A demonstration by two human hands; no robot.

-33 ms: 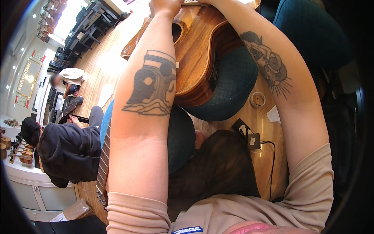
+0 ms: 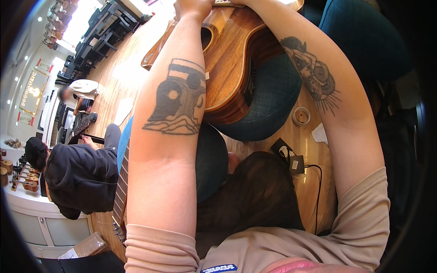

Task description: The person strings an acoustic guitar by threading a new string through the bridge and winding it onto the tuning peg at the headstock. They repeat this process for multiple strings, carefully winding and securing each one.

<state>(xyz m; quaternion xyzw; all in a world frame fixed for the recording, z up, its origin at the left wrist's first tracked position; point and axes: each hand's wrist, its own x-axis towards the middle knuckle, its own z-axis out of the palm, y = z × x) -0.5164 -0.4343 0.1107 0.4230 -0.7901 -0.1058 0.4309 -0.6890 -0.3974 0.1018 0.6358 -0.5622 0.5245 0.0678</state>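
Note:
A brown wooden acoustic guitar (image 2: 236, 59) lies body-up on a dark teal cushioned stool (image 2: 268, 104) in front of me. Both my tattooed forearms reach up over it to the top edge of the picture. My left hand (image 2: 193, 6) rests at the guitar's upper part near the sound hole; only its wrist and back show, and the fingers are cut off. My right hand (image 2: 243, 2) is at the guitar's top too, almost wholly out of the picture. What either hand holds is hidden.
A person in a black hoodie (image 2: 79, 179) sits at left beside a guitar neck (image 2: 120, 182). Another person (image 2: 82, 88) crouches farther off. On the wooden floor lie a tape roll (image 2: 301, 115), white paper (image 2: 320, 134) and a black adapter with cable (image 2: 291, 159).

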